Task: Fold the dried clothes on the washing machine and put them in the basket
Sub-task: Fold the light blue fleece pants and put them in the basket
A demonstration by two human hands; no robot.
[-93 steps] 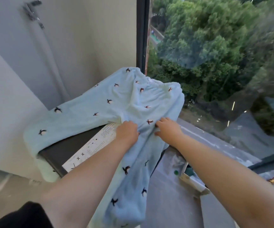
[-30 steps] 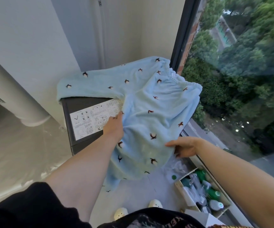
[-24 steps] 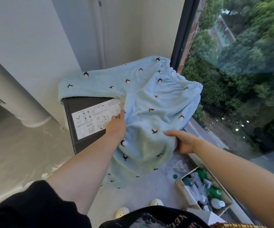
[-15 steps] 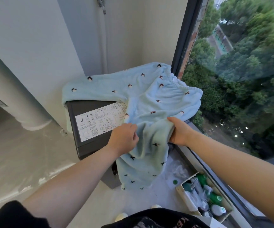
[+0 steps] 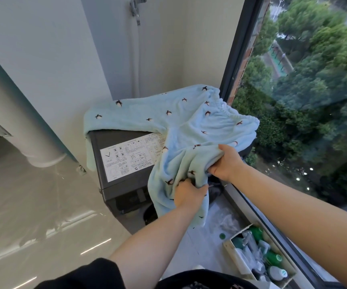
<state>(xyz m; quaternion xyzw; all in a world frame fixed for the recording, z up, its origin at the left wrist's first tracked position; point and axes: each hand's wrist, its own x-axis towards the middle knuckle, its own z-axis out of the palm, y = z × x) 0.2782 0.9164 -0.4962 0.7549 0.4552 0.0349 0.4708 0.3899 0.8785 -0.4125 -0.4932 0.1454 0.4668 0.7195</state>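
Both hands grip the pale blue trousers (image 5: 191, 130), the right hand (image 5: 227, 162) clutching a bunched fold just above the left hand (image 5: 189, 193), while the waistband and one leg lie spread over the dark washing machine (image 5: 114, 140) beside the window (image 5: 306, 90).

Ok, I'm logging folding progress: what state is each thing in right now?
trousers: unfolded, draped over the washing machine, one leg hanging down.
washing machine: top partly covered.
left hand: grips the hanging leg.
right hand: grips bunched cloth.
box: open, holds bottles.
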